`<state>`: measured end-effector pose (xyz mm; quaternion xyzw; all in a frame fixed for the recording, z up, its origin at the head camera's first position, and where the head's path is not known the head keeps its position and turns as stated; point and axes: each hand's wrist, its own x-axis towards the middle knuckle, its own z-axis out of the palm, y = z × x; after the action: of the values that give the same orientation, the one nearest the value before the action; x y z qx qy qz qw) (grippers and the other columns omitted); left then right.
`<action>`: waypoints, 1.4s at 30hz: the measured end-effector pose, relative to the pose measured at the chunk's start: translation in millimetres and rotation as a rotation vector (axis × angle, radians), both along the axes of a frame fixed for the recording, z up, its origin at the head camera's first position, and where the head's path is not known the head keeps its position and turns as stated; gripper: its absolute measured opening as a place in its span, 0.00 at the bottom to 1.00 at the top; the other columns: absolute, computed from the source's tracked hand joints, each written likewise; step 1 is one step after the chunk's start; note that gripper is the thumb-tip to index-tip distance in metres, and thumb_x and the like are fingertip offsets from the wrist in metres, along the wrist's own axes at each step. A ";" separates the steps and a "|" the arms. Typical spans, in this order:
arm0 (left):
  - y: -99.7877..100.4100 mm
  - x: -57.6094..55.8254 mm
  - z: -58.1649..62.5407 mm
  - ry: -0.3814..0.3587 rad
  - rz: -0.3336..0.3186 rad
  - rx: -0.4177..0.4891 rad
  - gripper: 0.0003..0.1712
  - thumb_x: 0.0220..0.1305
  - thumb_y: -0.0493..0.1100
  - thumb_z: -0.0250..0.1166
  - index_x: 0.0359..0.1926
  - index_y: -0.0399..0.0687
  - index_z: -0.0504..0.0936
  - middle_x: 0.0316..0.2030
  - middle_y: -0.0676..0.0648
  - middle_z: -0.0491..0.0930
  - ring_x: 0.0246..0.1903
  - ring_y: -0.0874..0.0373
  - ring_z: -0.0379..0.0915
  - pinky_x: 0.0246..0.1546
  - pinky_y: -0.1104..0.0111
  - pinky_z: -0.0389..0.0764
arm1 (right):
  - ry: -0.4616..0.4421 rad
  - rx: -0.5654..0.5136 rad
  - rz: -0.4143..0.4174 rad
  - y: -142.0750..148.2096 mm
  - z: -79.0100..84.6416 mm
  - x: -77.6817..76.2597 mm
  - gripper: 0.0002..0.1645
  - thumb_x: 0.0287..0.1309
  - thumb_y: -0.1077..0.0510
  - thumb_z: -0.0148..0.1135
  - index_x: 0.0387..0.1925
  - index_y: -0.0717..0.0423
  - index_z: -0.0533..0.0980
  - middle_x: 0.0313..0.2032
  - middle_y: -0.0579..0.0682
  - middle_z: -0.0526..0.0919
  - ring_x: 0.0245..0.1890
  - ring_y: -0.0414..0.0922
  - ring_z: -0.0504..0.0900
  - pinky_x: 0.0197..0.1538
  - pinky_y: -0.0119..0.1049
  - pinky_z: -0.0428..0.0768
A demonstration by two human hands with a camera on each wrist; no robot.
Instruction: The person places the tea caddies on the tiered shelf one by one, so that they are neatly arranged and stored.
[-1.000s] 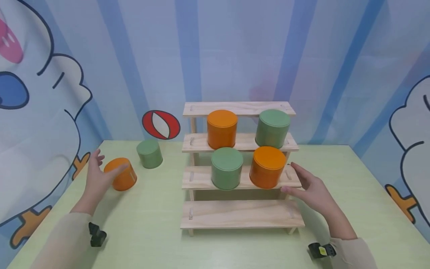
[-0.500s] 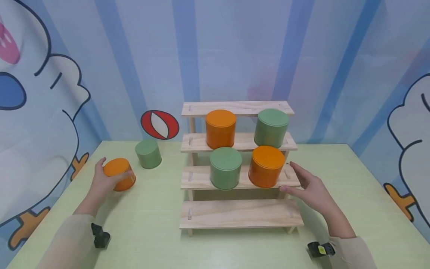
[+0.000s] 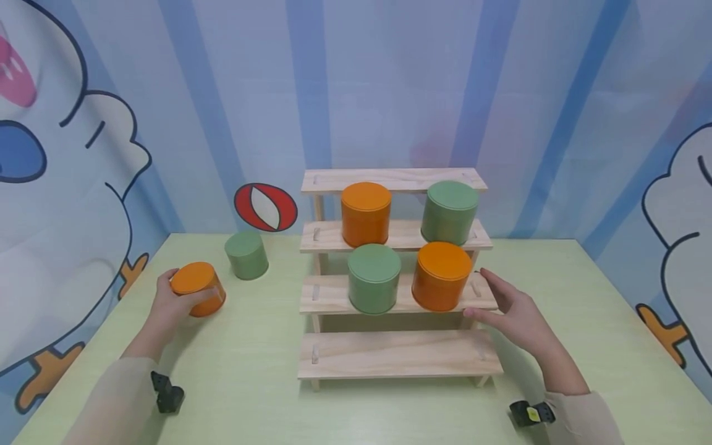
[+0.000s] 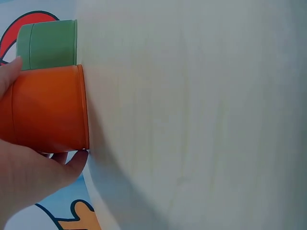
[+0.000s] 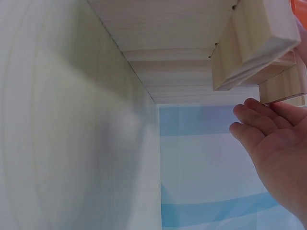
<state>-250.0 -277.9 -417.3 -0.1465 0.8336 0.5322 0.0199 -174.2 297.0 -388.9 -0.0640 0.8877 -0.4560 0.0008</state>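
In the head view my left hand (image 3: 169,309) grips an orange tin (image 3: 196,279) standing on the table, thumb across its near side and fingers round the far left. The left wrist view shows the thumb and fingers on opposite sides of this orange tin (image 4: 48,109). Just behind it stands a green tin (image 3: 246,254). My right hand (image 3: 517,312) holds the right end of a tier of the wooden step shelf (image 3: 400,353), thumb at the front edge, index finger at the back. Its other fingers (image 5: 254,134) extend beside the shelf in the right wrist view.
On the shelf's second tier from the bottom are a green tin (image 3: 374,279) and an orange tin (image 3: 441,277). One tier higher, another orange tin (image 3: 365,214) and green tin (image 3: 449,213) stand side by side. A printed blue curtain (image 3: 378,80) hangs behind the table.
My left hand has come down and to the right, and its fingers have closed round the orange tin. That tin stays in place. The right hand keeps its spot at the shelf.
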 end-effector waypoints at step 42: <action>70.8 54.4 64.0 0.268 -0.179 -0.002 0.55 0.55 0.49 0.73 0.71 0.42 0.45 0.67 0.37 0.56 0.64 0.41 0.54 0.61 0.40 0.61 | 0.020 0.022 0.007 -0.8 1.7 1.7 0.56 0.56 0.46 0.68 0.75 0.59 0.47 0.72 0.64 0.52 0.70 0.63 0.57 0.64 0.57 0.66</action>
<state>-195.5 -207.0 -353.3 0.0007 0.8390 0.5423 -0.0443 -172.5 296.2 -387.2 -0.0715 0.8924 -0.4454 -0.0056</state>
